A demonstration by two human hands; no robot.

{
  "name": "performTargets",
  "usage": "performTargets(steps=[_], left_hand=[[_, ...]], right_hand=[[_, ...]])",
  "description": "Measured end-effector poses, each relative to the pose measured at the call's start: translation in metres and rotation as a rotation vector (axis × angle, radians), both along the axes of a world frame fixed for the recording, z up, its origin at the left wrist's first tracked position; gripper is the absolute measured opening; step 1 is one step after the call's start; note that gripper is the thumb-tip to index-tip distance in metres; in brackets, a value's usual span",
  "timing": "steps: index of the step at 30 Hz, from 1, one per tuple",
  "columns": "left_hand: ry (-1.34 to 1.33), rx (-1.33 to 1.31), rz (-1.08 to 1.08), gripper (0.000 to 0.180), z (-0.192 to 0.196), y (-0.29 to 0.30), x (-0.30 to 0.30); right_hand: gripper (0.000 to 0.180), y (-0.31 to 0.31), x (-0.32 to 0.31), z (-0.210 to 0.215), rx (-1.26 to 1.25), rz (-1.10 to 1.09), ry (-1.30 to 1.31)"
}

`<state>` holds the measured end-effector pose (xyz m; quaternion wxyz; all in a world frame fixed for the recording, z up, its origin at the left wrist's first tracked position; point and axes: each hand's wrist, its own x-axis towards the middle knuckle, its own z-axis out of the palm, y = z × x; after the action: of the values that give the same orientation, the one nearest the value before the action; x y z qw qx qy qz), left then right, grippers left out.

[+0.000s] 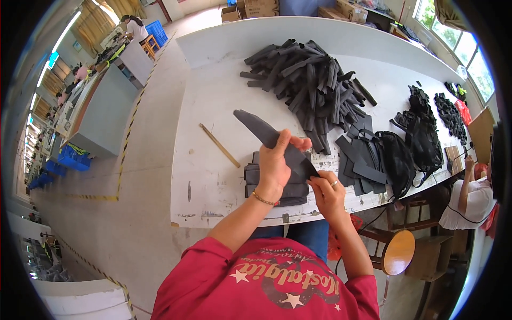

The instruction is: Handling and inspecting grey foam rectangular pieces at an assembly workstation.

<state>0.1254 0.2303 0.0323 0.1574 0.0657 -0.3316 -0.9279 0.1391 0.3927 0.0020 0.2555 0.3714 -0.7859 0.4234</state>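
My left hand (275, 162) is closed around the middle of a long dark grey fabric piece (256, 127), its thumb along the top. One end of the piece tapers away to the far left. At its other end, my right hand (328, 193) pinches the corner between thumb and fingers. Right below both hands lies a stack of flat dark fabric pieces (296, 191) near the table's front edge, partly hidden by my left hand and the held piece. A thin wooden stick (218, 145) rests on the table to the left of the stack.
The white table (205, 101) bears a heap of rolled dark strips (314, 80) at the back. Flat black pieces (362, 165) and black mesh bags (397, 160) lie to the right. A wooden stool (397, 252) stands at lower right, near a seated person (469, 197).
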Motion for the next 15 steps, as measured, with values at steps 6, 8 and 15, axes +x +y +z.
performTargets(steps=[6, 8, 15], left_hand=[[-0.044, 0.020, -0.011, 0.038, -0.016, 0.030, 0.013], [-0.023, 0.020, -0.038, 0.033, -0.018, 0.024, 0.013], [0.081, 0.006, 0.029, 0.032, 0.006, -0.015, 0.005]], right_hand=[[0.021, -0.011, -0.012, -0.006, 0.001, 0.063, 0.145], [0.019, -0.013, -0.012, -0.006, 0.010, 0.077, 0.127], [0.020, -0.013, -0.009, 0.009, 0.026, 0.045, -0.003]])
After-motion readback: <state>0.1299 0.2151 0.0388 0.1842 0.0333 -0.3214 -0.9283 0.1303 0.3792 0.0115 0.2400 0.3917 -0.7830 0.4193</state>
